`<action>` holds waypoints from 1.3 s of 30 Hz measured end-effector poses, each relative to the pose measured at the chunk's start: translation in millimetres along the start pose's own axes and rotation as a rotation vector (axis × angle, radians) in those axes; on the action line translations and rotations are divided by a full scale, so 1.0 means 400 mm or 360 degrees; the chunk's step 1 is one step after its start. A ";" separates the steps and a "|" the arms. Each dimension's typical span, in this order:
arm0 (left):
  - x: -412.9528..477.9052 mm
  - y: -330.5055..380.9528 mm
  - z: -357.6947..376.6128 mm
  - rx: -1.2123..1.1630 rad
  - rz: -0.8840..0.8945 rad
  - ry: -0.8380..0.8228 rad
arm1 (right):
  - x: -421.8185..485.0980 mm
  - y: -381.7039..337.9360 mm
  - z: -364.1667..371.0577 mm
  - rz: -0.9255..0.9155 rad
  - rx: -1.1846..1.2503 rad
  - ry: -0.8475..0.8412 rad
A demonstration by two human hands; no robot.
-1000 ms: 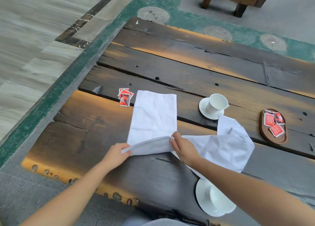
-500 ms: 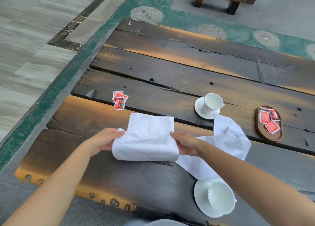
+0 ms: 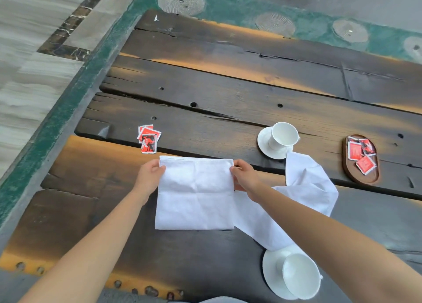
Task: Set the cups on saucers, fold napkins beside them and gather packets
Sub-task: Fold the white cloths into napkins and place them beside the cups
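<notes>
Cups (image 3: 284, 134) are set on saucers (image 3: 263, 144). One folded napkin (image 3: 195, 195) is pinched at its far corners by left hand (image 3: 149, 174) and right hand (image 3: 245, 177); a second napkin (image 3: 308, 184), right of them, is unfolded; packets (image 3: 148, 139) beyond the left hand are ungathered.

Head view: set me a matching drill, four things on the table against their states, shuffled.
1 folded napkin
2 loose napkin
3 tray
4 far cup

A stands on a saucer
B pinched by left hand and right hand
C holds red packets
D crumpled, unfolded

Pairs: 1-B, 2-D, 3-C, 4-A.
</notes>
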State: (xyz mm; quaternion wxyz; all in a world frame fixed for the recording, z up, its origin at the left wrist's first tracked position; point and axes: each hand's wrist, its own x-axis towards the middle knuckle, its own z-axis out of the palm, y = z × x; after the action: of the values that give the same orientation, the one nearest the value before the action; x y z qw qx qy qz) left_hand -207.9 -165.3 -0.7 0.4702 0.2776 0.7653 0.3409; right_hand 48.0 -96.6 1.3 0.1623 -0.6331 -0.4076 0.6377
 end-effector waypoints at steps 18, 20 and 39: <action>0.017 -0.093 0.070 0.2092 0.1145 -0.0606 | 0.012 0.066 0.095 -0.1014 -0.2254 -0.0703; 0.018 -0.113 0.075 0.2190 0.1039 -0.0680 | 0.013 0.100 0.105 -0.0956 -0.2428 -0.0739; 0.018 -0.165 -0.037 0.2232 0.0743 -0.0694 | 0.045 0.115 -0.045 -0.0714 -0.2484 -0.0423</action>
State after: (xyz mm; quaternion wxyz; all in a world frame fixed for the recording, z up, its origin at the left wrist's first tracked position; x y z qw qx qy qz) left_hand -231.3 -204.3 -51.2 0.2404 0.7259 0.6140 -0.1959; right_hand 76.5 -106.1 -41.8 -0.2506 -0.3866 -0.8663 0.1929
